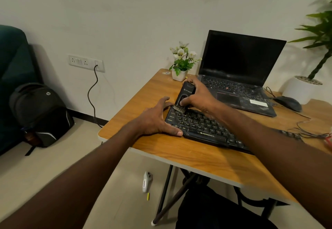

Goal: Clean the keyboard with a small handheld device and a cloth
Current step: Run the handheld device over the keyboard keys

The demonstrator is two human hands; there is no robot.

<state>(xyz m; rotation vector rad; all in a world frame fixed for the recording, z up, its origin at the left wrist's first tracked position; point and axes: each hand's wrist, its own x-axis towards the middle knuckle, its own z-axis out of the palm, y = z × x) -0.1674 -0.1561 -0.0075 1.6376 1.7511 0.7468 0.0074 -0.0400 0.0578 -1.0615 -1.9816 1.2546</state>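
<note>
My right hand (195, 95) is wrapped around a small black plastic handheld device (185, 93) with a matte rectangular body; my fingers curl over its far side and my thumb presses its near face. It stands nearly upright, its long axis tipped slightly away from me, with a pale bristle brush head (177, 108) pointing down from below my thumb onto the top-left corner of the flat black plastic keyboard (201, 126). The bristles touch the far row of keys there.

My left hand (156, 119) lies spread and flat, fingers straight, holding nothing. Its thumb presses the keyboard's near-left edge and its fingertips reach the far-left corner, just beside the brush. The keyboard's long axis runs from under my left palm away to the right, beneath my right forearm, on the smooth wood-grain table (179, 155) with a pale edge.

Beyond my right knuckles sits an open black laptop (239, 70) with a dark screen, and just past my fingertips a white square pot of white artificial flowers (181, 61). A dark mouse (288, 102) lies far right of my right hand
</note>
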